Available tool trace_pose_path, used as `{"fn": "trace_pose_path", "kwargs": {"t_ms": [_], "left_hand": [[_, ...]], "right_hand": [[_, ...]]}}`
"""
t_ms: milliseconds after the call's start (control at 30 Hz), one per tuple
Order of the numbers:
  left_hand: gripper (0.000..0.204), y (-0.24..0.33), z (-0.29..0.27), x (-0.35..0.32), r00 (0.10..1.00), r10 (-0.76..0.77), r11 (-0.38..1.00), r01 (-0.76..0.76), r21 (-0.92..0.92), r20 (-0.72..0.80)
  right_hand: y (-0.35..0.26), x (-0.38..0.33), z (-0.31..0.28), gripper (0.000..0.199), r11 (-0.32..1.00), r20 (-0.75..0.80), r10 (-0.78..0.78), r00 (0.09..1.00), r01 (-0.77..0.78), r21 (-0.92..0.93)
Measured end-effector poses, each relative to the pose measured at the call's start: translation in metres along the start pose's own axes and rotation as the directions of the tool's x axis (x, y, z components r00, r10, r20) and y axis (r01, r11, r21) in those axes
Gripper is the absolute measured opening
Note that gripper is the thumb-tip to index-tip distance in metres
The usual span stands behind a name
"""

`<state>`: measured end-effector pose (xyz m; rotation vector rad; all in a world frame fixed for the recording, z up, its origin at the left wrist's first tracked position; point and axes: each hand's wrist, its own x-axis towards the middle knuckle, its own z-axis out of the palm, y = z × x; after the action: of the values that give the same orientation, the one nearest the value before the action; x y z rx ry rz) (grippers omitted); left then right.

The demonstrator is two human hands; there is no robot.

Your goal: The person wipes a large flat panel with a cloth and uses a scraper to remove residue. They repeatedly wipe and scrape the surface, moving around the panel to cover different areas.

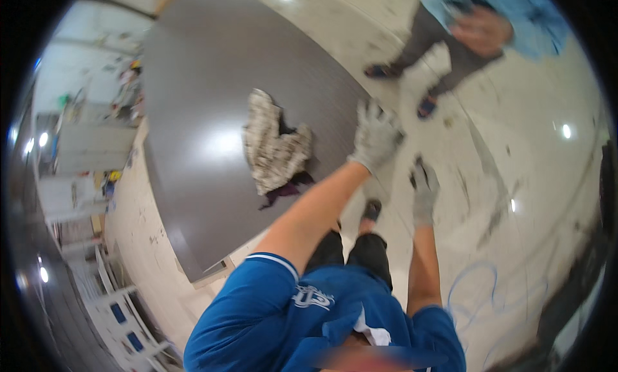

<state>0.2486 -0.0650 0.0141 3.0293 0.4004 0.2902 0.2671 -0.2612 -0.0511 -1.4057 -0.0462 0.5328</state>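
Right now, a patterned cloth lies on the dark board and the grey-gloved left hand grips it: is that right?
The grip is wrong: the head view shows the left hand spread by the dark board's edge, apart from the patterned cloth.

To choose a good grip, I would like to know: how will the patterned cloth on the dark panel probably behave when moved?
The patterned cloth is probably floppy, since it lies crumpled with uneven edges. If pushed, it may slide fairly easily, as the dark panel beneath looks smooth, reflecting light.
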Motion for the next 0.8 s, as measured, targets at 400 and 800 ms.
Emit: {"fn": "trace_pose_path", "kwargs": {"t_ms": [400, 800], "left_hand": [[0.044, -0.003, 0.009, -0.033, 0.991, -0.006, 0.972, -0.026, -0.234, -0.134], [0.043, -0.038, -0.053, -0.032, 0.996, -0.039, 0.906, 0.069, -0.417, 0.081]], "right_hand": [[-0.014, -0.021, -0.043, 0.023, 0.998, -0.04, -0.064, 0.997, 0.063, -0.021], [-0.033, -0.02, -0.025, 0.015, 0.864, 0.059, -0.233, 0.971, 0.234, -0.446]]}}
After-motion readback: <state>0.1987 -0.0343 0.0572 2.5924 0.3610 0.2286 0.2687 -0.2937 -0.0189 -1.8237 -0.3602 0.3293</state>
